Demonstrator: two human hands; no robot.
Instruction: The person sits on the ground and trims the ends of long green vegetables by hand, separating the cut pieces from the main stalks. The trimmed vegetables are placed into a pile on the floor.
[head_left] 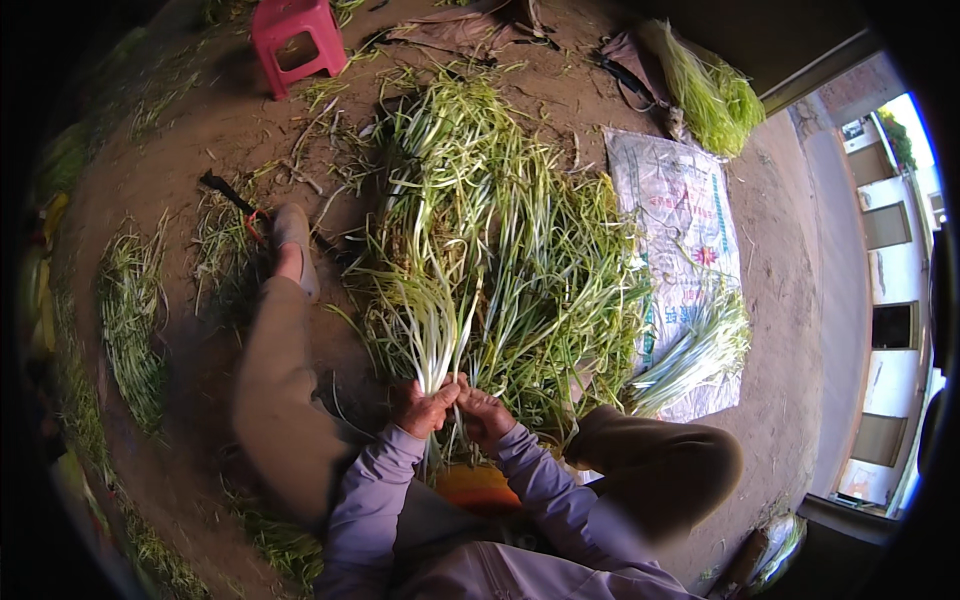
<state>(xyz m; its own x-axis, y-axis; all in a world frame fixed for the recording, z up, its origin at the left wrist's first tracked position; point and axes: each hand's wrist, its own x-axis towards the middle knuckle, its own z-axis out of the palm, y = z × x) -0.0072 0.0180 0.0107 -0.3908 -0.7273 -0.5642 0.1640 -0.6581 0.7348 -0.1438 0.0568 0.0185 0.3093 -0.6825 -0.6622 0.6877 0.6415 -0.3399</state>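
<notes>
In front of my body, my left hand (422, 410) is closed round a bunch of long, thin stalks (432, 335), white to pale green, which look like garlic chives. The stalks fan out away from me above the fist. My right hand (484, 414) is beside it, almost touching, its fingers pinched on a thin stalk at the bunch's right side. Some thin ends hang below the hands. Just beyond lies a big heap of the same kind of stalks (540, 260), green and white and loosely tangled.
Right of the heap, a printed white woven sack (665, 190) lies flat, bearing a neat pile of stalks (695, 350). Another bundle (715, 100) lies far right. A pink stool (297, 45) stands far left. Loose stalks (132, 320) litter the dirt floor at left. My bent legs flank the work.
</notes>
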